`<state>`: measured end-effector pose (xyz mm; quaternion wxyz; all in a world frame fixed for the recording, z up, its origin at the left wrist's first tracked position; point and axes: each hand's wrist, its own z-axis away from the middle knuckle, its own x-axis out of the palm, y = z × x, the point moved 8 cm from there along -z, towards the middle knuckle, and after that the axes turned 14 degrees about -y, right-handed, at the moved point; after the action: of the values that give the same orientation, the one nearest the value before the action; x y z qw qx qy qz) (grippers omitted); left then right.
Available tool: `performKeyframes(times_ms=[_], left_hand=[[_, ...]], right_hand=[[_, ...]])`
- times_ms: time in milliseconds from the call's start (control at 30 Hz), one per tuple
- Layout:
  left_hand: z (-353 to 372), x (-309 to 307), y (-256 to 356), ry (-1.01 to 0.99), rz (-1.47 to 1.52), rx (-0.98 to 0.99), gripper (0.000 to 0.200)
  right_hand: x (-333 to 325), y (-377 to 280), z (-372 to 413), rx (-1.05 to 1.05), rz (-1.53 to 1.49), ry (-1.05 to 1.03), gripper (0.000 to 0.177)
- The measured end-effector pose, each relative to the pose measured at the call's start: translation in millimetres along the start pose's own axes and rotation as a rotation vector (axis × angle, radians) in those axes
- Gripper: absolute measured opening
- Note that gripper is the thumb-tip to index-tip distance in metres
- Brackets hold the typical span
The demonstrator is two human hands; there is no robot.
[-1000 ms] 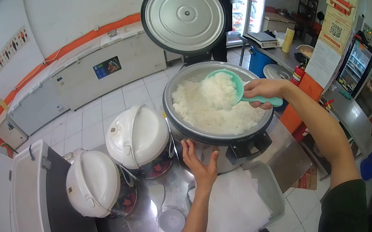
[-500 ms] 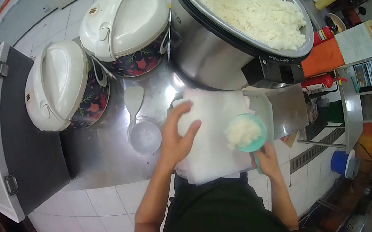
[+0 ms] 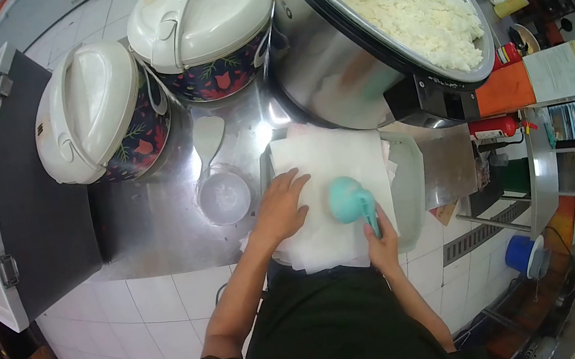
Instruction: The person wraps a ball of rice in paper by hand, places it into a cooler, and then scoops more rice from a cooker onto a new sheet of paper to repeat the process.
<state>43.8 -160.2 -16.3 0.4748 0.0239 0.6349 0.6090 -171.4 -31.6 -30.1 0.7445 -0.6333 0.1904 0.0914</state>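
Observation:
My right hand (image 3: pixel 384 245) grips the handle of a teal scoop (image 3: pixel 346 200), which is turned upside down over the middle of a stack of white paper sheets (image 3: pixel 325 154). Any rice under the scoop's bowl is hidden. Flat on the left part of the paper lies my left hand (image 3: pixel 280 213), open with fingers apart and holding nothing. The stack rests on a pale tray (image 3: pixel 410 197), whose right side shows. Behind it stands a large steel cooker (image 3: pixel 328 58) heaped with white rice (image 3: pixel 403 4).
Left of the paper are a small translucent bowl (image 3: pixel 224 198) and a white rice paddle (image 3: pixel 208 138). Two lidded flower-patterned pots (image 3: pixel 98 116) stand at the back left, beside a dark upright panel (image 3: pixel 37 183). The steel table's (image 3: pixel 153 240) front edge runs near my body.
My right hand has moved left and flipped the rice-filled scoop upside down onto the paper. My left hand has flattened its fingers on the sheets. The view has shifted slightly.

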Motion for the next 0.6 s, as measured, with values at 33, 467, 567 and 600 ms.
performKeyframes(times_ms=[33,467,567,600], left_hand=[[-0.7,5.3,-2.6,-0.045,-0.067,-0.033,0.060],[3.3,18.5,-7.8,-0.091,-0.197,-0.044,0.072],[2.8,19.3,-9.2,-0.094,-0.191,-0.033,0.072],[4.3,20.3,-9.2,-0.095,-0.188,-0.033,0.072]], right_hand=[[-6.1,2.6,0.3,-0.001,0.005,-0.006,0.048],[-27.0,-41.0,-10.0,-0.098,0.407,-0.038,0.048],[-33.4,-35.7,-16.3,-0.063,0.376,-0.062,0.048],[-30.7,-34.4,-16.6,0.013,0.368,-0.137,0.048]])
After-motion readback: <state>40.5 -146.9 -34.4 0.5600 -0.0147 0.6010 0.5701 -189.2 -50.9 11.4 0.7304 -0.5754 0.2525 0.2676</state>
